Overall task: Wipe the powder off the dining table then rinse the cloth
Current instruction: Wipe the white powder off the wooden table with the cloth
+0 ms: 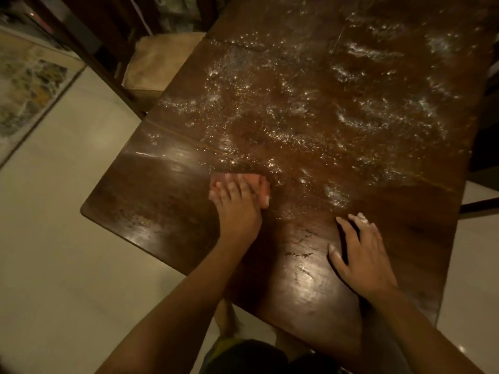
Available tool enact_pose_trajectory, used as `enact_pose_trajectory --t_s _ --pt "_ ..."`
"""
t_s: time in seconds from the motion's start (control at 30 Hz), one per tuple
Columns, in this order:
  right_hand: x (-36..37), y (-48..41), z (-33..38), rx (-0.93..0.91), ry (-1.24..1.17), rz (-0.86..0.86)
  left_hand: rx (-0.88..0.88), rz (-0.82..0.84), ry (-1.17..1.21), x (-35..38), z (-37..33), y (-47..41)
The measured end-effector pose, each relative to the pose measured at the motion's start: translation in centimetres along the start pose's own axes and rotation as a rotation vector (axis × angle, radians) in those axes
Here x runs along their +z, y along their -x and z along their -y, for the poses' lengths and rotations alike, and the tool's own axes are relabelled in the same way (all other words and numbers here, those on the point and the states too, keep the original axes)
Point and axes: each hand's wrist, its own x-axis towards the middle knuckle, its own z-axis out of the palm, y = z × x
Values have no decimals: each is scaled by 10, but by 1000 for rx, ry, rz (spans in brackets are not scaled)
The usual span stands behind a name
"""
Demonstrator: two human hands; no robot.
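Dark wooden counter (167, 211) under us, pale floor tiles (54, 238) around it. Our left hand (237, 201) presses flat on the pink cloth (263, 184), fingers spread over it. White powder (310, 109) lies scattered just beyond. Our right hand (361, 252) rests open and empty on the wood, well apart.

Home dining room: wooden table (167, 230), cushioned chair (156, 63), tiled floor (54, 252).
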Motion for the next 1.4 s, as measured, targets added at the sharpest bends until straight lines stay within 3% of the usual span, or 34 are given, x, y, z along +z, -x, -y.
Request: enact_pose_trajectory --t_s 0.13,0.2,0.27,0.33,0.4,0.47,0.53,0.63,0.7,0.77,0.83,0.9,0.97,1.03,1.1,1.23,1.3,1.4 --pt "3 3 -2 45 -65 -69 445 104 -115 22 -33 63" --pt "4 3 -6 51 -106 -93 545 111 -105 24 -11 68" --pt "5 2 -10 56 -141 -107 458 81 -110 17 16 49" --pt "6 0 -11 63 -154 -100 252 52 -94 8 31 18" --pt "7 -1 -11 67 -152 -93 46 12 -42 1 20 -8" --pt "9 -1 -12 66 -150 -94 -46 -13 -2 1 -11 -20" --pt "9 -1 -14 65 -146 -89 28 12 -2 6 -50 -15" --pt "7 0 -19 61 -118 -61 373 69 -91 21 -91 24" --pt "2 4 -31 52 -54 -23 506 94 -110 25 -87 35" --pt "-3 10 -53 47 8 -6 473 74 -102 21 -72 28" --pt "-8 15 -78 94 41 -15 325 62 -71 14 -67 8" --pt "-13 17 -95 142 40 -18 154 56 2 8 -84 -13" --pt "-14 16 -98 156 37 -13 95 37 24 9 -115 -25" --pt "-15 14 -95 166 34 -7 178 52 0 17 -147 -25" --pt "-16 14 -94 170 26 -4 370 70 -38 21 -169 -12" --pt "-18 16 -96 156 6 0 729 126 -114 22 -145 -1" --pt "-18 16 -96 149 -7 3 731 84 -97 15 -116 -19" --pt "-17 15 -98 151 -25 -5 394 -19 -12 3 -109 -54"
